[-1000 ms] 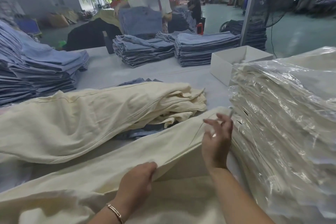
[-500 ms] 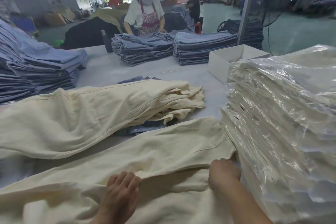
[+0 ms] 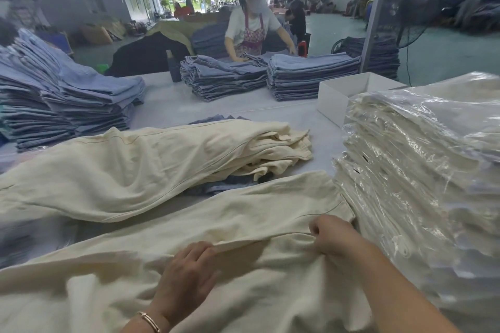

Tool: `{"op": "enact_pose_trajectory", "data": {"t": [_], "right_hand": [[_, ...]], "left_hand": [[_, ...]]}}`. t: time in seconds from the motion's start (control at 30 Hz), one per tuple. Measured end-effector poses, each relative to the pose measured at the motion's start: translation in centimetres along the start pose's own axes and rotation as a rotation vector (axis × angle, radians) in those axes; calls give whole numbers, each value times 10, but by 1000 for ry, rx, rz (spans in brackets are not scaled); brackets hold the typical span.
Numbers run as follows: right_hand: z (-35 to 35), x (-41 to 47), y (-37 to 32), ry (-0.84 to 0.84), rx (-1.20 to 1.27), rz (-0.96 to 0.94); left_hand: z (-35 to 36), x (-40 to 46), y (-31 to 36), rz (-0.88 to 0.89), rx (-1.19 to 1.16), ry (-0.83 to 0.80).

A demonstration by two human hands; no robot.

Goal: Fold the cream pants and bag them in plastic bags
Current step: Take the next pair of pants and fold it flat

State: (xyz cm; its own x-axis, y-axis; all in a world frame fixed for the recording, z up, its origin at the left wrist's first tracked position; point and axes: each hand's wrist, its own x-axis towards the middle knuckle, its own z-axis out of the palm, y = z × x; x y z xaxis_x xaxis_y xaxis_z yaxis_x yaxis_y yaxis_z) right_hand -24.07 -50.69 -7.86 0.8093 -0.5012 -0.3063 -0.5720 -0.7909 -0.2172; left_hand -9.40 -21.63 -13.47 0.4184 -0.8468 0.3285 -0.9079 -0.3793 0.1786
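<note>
While the cream pants [image 3: 243, 227] lie stretched across the near edge of the desk [image 3: 173, 105], only the first fold looks under way: one leg is laid over the other, and the lengthwise folds and the bagging are, by my reading, still to come for this pair. The left hand [image 3: 189, 276] rests flat with fingers spread on the lower layer, a thin bangle [image 3: 148, 320] at the wrist, while the right hand [image 3: 328, 235] is closed into a fist, pinching the edge of the upper layer near the hem end. The fabric is a soft, matte off-white with visible seam stitching; it is rumpled near the person and smoother toward the far hem, so it probably needs flattening before the next fold. Touching the hem end, at the right, rises a tall stack of bagged cream pants [image 3: 422, 170], glossy under crinkled plastic, which suggests much of the batch is done. Just beyond the working pair sits a loose heap of unfolded cream pants [image 3: 151, 165], still waiting. Farther off stand an open white box [image 3: 343, 92], stacks of folded blue jeans [image 3: 270, 76] and another worker [image 3: 254, 27] sorting at the far side
</note>
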Motion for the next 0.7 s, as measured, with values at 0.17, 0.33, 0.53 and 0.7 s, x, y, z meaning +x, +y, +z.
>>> {"op": "enact_pose_trajectory", "data": {"t": [0.17,0.33,0.53,0.7], "right_hand": [[-68,-60,-21,-23,160,-413],[-111,-105,-40,-35,336,-655],[-126,-89,-18,140,432,-422],[-131,-60,-10,206,299,-231]], "left_hand": [[-24,10,4,-90,-229,-13],[-46,12,3,-149,-260,-292],[-80,-5,-52,-281,18,-361],[-129,-31,-121,-556,-457,-583]]}}
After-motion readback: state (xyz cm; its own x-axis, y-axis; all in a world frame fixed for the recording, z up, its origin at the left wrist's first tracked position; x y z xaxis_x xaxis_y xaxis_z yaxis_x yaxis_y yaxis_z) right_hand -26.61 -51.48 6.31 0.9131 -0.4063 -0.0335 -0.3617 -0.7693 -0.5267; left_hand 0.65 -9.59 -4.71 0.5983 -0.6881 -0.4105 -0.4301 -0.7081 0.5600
